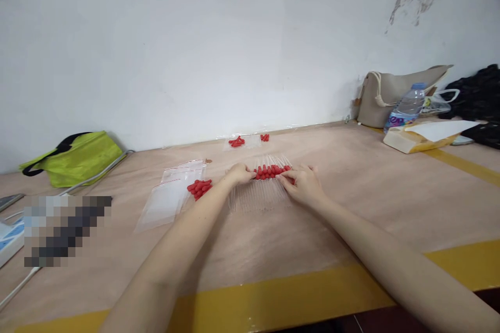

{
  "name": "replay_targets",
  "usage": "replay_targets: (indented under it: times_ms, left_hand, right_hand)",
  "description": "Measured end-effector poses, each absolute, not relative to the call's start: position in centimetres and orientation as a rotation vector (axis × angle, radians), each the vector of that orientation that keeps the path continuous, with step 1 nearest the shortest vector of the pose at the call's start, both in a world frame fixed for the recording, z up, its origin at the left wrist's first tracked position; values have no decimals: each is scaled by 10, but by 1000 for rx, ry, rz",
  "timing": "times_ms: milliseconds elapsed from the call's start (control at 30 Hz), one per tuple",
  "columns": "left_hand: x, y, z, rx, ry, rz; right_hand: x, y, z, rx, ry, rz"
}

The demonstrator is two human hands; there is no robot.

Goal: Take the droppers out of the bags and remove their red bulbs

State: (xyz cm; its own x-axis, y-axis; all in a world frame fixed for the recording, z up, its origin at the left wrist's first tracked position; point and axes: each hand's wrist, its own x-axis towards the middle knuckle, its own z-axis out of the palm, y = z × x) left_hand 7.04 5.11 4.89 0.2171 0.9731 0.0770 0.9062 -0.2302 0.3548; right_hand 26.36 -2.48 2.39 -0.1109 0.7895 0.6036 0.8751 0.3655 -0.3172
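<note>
A row of clear glass droppers with red rubber bulbs (269,171) lies on the wooden table (351,208), tips pointing toward me. My left hand (240,173) is closed at the left end of the row. My right hand (302,183) rests curled on the right end, fingers pressed against the droppers. A small heap of loose red bulbs (199,188) lies just left of my left hand, beside a stack of clear zip bags (172,192).
More red bulbs on clear bags (244,141) lie near the wall. A lime-green bag (76,157) sits far left. At the back right stand a beige tote (385,96), a water bottle (406,106) and a yellow box (414,140). Yellow tape (273,302) marks the near edge.
</note>
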Motion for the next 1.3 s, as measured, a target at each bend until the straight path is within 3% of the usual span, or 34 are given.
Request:
replay_targets:
  times_ms: [267,533,833,1300]
  left_hand:
    - [56,22,53,2323,1885,680]
    - [11,-41,29,2881,1453,884]
    - [15,-49,14,2898,1306,1093]
    - [12,-54,15,3054,1135,1015]
  right_hand:
    - [262,-19,10,-1284,-1875,-99]
    - [246,-36,14,-1045,-2095,-367]
    - [229,-46,8,-889,-2269,-431]
    - [223,-53,3,-688,-2194,-433]
